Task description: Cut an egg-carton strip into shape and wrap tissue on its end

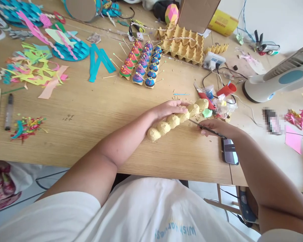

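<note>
My left hand (170, 109) is closed around a tan egg-carton strip (173, 121), a row of several rounded cups held at a slant just over the table. The thumb lies across the strip's upper half. In my right hand (214, 127) is a slim dark tool (209, 129) with a thin pointed end. Its tip reaches the strip's near edge; whether it is a knife or scissors I cannot tell. Small tan scraps (177, 98) lie behind the strip.
Painted egg-carton caterpillars (140, 69) stand behind my hands, with egg trays (183, 42) farther back. A red cup (226, 89), a white fan (280, 74) and a phone (229, 151) are on the right. Paper strips (35, 67) and a marker (8, 112) lie left.
</note>
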Tool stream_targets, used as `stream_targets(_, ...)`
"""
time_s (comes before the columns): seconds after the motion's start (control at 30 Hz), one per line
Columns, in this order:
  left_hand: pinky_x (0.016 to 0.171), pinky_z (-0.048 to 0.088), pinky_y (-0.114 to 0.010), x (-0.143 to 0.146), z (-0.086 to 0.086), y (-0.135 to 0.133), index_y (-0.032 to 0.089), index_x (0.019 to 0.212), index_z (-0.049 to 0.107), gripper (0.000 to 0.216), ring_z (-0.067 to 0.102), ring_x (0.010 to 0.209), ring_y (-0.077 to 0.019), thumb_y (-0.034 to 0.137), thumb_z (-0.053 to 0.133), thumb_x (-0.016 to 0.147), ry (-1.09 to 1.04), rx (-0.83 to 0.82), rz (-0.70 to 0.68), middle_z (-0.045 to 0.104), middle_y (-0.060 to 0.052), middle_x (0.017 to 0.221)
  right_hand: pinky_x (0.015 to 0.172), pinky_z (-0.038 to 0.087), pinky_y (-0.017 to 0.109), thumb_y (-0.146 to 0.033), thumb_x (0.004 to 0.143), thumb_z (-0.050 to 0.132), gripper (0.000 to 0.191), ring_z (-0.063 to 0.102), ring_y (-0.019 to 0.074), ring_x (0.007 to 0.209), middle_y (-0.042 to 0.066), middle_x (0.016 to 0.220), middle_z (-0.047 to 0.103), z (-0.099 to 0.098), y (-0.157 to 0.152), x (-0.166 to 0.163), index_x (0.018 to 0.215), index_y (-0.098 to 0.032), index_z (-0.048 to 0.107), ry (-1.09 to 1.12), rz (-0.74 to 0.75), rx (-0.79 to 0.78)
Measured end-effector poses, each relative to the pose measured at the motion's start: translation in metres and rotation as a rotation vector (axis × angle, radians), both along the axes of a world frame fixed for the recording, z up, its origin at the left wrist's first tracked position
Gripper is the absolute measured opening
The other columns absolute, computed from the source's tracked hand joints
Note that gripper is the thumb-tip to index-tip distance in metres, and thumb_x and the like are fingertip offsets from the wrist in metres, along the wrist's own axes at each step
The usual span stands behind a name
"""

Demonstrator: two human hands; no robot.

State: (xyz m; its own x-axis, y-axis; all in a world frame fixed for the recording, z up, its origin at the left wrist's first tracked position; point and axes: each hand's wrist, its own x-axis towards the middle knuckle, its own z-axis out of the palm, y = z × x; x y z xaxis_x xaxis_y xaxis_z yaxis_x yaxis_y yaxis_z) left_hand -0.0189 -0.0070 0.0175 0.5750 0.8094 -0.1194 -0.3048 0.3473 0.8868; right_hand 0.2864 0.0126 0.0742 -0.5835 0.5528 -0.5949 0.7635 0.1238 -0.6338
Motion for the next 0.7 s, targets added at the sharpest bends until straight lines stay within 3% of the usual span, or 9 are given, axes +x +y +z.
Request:
stream_targets(0.13, 0.080, 0.053, -0.025, 0.000, -0.003, 0.003, 0.026, 0.125, 0.077, 0.041, 0.075, 0.093, -0.0171, 0.036, 0.082, 0.086, 0.014, -0.007, 0.000, 0.083, -0.003, 0.108, 0.063, 0.037, 0.030, -0.085, 0.075, 0.080, 0.066, 0.046, 0.0132, 0.066, -0.003, 0.072, 0.051, -0.007, 0.004, 0.003, 0.094, -0.022, 0.072, -0.004, -0.060, 0.020)
stream_targets(0.43, 0.085, 0.057, -0.031, -0.001, -0.001, 0.001, 0.029, 0.124, 0.078, 0.045, 0.079, 0.104, -0.0268, 0.044, 0.085, 0.081, 0.075, 0.012, -0.026, 0.084, -0.003, 0.110, 0.058, 0.038, 0.028, -0.081, 0.077, 0.082, 0.061, 0.048, 0.0137, 0.064, -0.001, 0.074, 0.057, -0.001, 0.009, 0.005, 0.092, -0.022, 0.077, 0.015, -0.036, -0.070)
stream_targets(0.7, 0.090, 0.061, -0.035, -0.001, 0.002, 0.001, 0.023, 0.125, 0.077, 0.050, 0.078, 0.101, -0.0250, 0.039, 0.090, 0.079, 0.111, 0.035, -0.079, 0.084, -0.008, 0.114, 0.060, 0.036, 0.030, -0.080, 0.078, 0.082, 0.060, 0.046, 0.0137, 0.063, -0.002, 0.068, 0.054, -0.001, 0.018, 0.002, 0.091, -0.022, 0.078, -0.044, 0.044, -0.096)
